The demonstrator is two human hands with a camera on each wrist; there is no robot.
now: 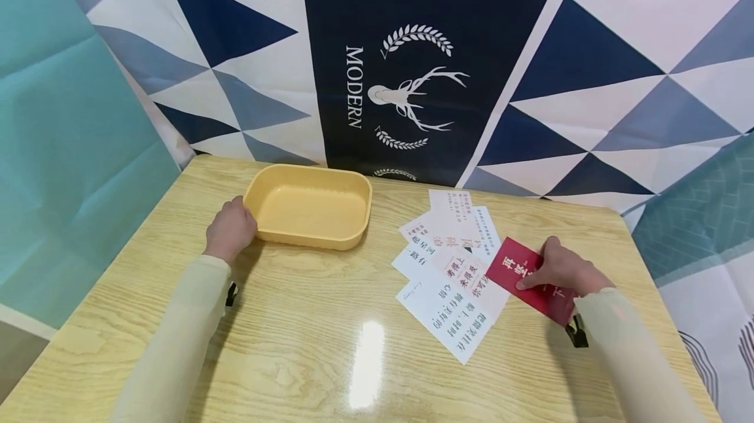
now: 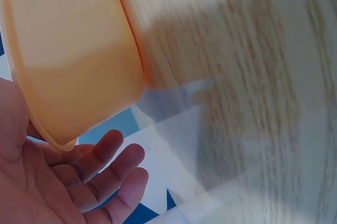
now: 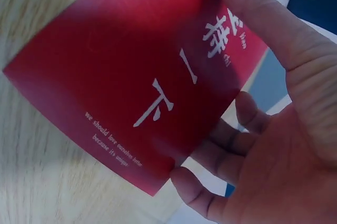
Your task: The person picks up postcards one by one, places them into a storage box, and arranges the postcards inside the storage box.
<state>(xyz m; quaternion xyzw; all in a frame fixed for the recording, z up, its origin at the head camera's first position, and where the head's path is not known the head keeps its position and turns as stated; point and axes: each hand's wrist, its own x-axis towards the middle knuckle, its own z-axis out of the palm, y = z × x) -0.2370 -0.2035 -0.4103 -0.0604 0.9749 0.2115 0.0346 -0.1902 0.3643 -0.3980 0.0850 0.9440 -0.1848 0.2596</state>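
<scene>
Red card (image 3: 131,71), one: pinched by the right hand (image 1: 562,267), thumb over the printed face, the other fingers at and behind the edge; its left corner overlapped the pale cards (image 1: 453,312), whether touching or just above them could not be told.

Tray (image 1: 306,239), one, yellow, with rounded corners: positioned near the back edge of the table (image 1: 294,344), well apart from the cards and to their left; gripped at the left end of its rim by the left hand (image 1: 230,230), outer fingers loosely bent outside the wall, thumb largely hidden.

Risks, as judged: the red card, bowed in the right wrist view, might have creased under a harder pinch or slipped from a lighter one; a low sideways pull might have dragged the loose, overlapping pale cards out of place; a downward push on one end of the rim might have tipped the tray, and a careless shove might have sent it against the backdrop (image 1: 253,30).

Counts: hands, two; sleeves (image 1: 173,344), two, pale; black straps (image 1: 232,294), two, one by each cuff; tray, one; red card, one; pale cards, six made out, overlap leaving the true number uncertain; table, one; deer head (image 1: 389,94) printed on the backdrop, one
</scene>
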